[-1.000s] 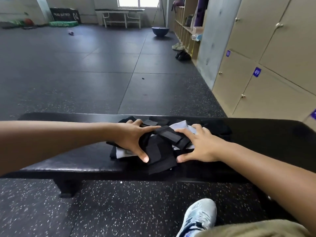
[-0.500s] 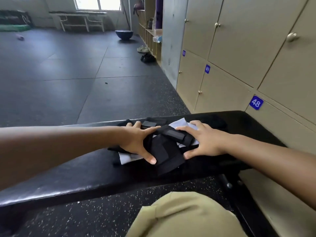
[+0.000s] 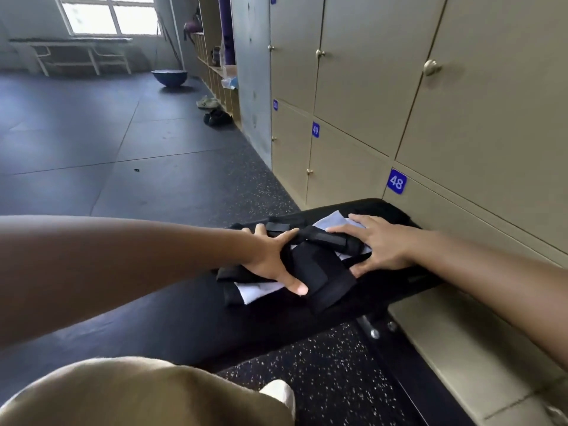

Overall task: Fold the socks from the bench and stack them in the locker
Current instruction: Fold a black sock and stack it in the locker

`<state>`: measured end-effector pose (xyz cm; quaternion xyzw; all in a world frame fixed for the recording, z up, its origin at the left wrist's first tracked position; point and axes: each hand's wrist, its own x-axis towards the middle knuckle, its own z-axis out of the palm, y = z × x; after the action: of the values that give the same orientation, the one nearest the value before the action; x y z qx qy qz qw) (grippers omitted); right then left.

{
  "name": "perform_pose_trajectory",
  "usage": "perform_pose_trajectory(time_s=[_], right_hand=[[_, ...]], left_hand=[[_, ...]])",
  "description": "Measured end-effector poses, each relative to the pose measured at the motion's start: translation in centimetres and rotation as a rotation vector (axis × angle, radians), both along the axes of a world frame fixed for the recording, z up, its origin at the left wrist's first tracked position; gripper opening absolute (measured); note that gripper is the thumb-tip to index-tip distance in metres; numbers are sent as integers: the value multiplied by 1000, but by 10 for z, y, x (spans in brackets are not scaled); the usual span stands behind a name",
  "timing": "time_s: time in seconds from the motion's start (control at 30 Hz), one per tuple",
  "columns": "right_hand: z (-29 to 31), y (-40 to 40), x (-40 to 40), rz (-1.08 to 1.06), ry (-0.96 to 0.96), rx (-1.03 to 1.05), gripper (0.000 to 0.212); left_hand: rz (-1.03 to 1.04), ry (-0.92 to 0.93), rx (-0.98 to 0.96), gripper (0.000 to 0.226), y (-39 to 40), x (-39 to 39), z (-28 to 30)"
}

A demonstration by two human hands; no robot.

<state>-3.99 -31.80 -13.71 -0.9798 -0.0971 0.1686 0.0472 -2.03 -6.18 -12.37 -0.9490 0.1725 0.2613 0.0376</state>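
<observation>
A loose pile of socks point(image 3: 319, 272), mostly black with some white ones point(image 3: 261, 290), lies on the black padded bench point(image 3: 153, 318) near its right end. My left hand point(image 3: 270, 259) rests on the pile's left side, thumb and fingers spread wide. On the pile's right side my right hand point(image 3: 378, 244) lies flat, fingers stretched over a white sock and a black band. Both hands press the pile from either side. The beige lockers point(image 3: 368, 103) on the right have their doors closed; number tags 48 point(image 3: 396, 181) and 49 point(image 3: 315, 129) show.
The bench end stands close to the locker wall. My knee in khaki cloth point(image 3: 138, 392) fills the lower left. Dark speckled rubber floor point(image 3: 322, 364) lies below the bench. Shoes point(image 3: 216, 118), a blue bowl point(image 3: 169, 77) and open shelves sit far back.
My view has swung right toward the lockers, and my knee has come into the frame. Both hands stay on the sock pile in nearly the same pose.
</observation>
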Motion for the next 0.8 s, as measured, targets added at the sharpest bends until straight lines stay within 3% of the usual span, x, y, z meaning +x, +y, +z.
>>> perform_pose_trajectory(time_s=[0.27, 0.5, 0.57, 0.63, 0.8], right_hand=[[3, -16, -12, -78, -52, -86, 100], [25, -32, -28, -178, 51, -75, 127], [39, -38, -32, -221, 115, -6, 119], [52, -38, -37, -251, 112, 148, 96], [56, -14, -39, -259, -225, 217, 46]], left_hand=[[-5, -29, -24, 131, -24, -1, 1], [-9, 32, -31, 129, -21, -4, 13], [-14, 71, -63, 125, -16, -2, 19], [-16, 97, -129, 121, -12, 3, 25], [-13, -7, -289, 88, -11, 18, 36]])
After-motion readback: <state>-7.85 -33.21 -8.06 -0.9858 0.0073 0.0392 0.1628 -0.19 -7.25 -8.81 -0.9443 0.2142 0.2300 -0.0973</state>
